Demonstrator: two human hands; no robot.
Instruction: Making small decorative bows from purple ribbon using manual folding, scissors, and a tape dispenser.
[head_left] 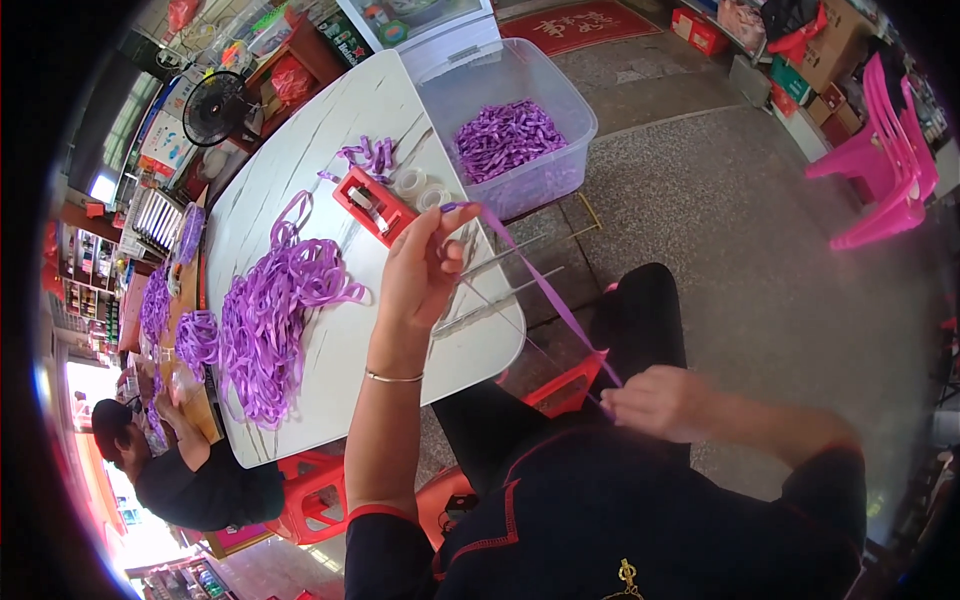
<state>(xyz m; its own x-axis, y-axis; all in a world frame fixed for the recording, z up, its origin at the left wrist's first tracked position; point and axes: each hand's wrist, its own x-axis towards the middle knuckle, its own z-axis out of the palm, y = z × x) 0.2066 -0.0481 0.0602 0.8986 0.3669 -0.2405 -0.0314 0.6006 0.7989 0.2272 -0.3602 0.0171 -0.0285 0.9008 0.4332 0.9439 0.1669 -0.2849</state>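
A purple ribbon (553, 297) stretches slantwise between my two hands. At its upper end, my left hand (422, 262) pinches it with the fingertips, just over the table's right edge. Down by my lap, my right hand (662, 402) has its fingers closed on the other part of the ribbon. Beside my left hand lies a red tape dispenser (374, 206) with a roll in it. Two clear tape rolls (411, 181) sit next to the dispenser. A large tangled heap of purple ribbon (268, 335) covers the table's left part, and a few short ribbon pieces (375, 158) lie behind the dispenser.
A clear plastic bin (580, 135) holding many purple ribbon pieces (510, 140) stands beyond the white table (370, 362). At the left, another person (190, 470) sits at a wooden table with more ribbon. A black fan (216, 107) stands behind; pink chairs (885, 160) are at the right.
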